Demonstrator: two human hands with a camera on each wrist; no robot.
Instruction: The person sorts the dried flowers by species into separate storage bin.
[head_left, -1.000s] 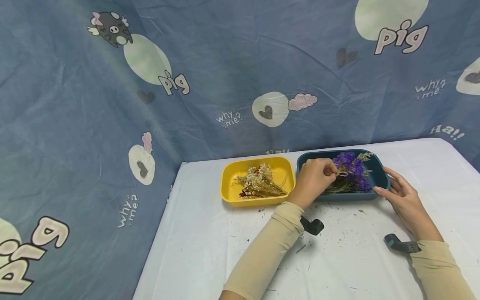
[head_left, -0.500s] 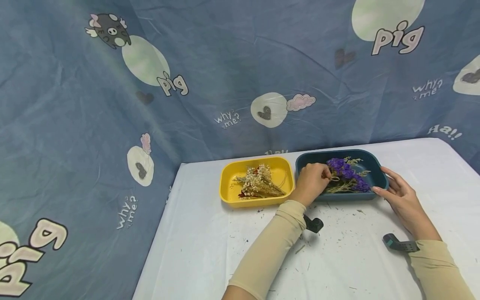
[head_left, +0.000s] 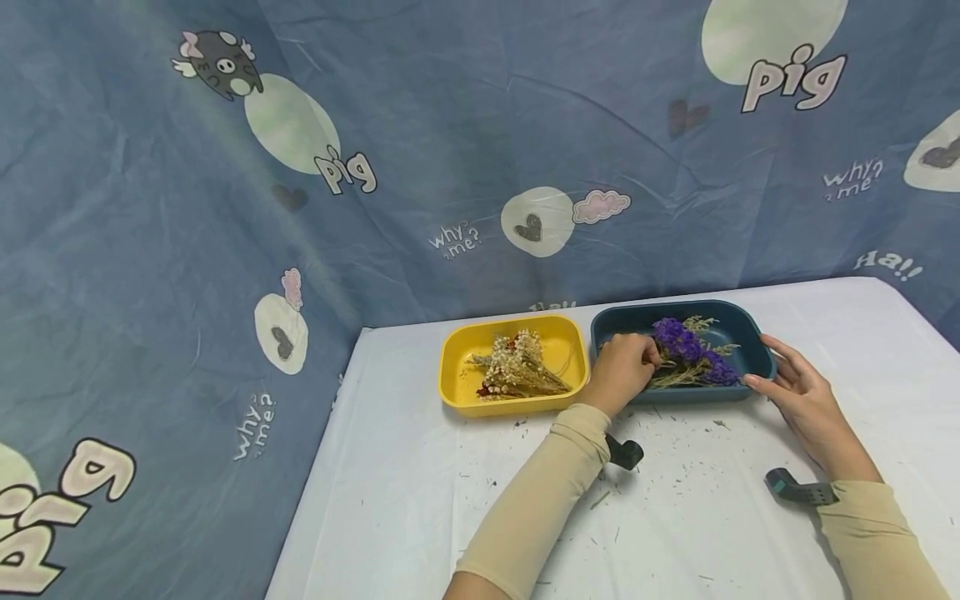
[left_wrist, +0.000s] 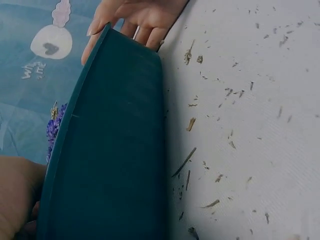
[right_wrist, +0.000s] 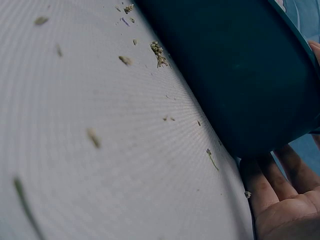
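In the head view, a bunch of purple dried flowers [head_left: 680, 340] with thin stems lies in a dark teal tray [head_left: 727, 310]. My left hand [head_left: 624, 367] reaches over the tray's left part, its thumb and forefinger pinching the pale twine [head_left: 667, 364] at the bunch's stems. The left wrist view shows only part of that hand beside the tray wall; its fingertips are hidden. My right hand [head_left: 804, 398] grips the tray's right end, thumb at the front corner and fingers along the outer side. In the right wrist view, its fingers [right_wrist: 257, 185] lie against the tray's outside.
Left of the teal tray stands a yellow tray [head_left: 450, 367] holding a bunch of cream and red dried flowers [head_left: 517, 367]. Plant crumbs and stem bits lie scattered over the white tablecloth [head_left: 405, 500]. A printed blue cloth [head_left: 420, 125] hangs behind and at the left.
My left hand has moved slightly left and down, and the purple flowers have settled lower into the teal tray. My right hand keeps its grip on the tray's end.
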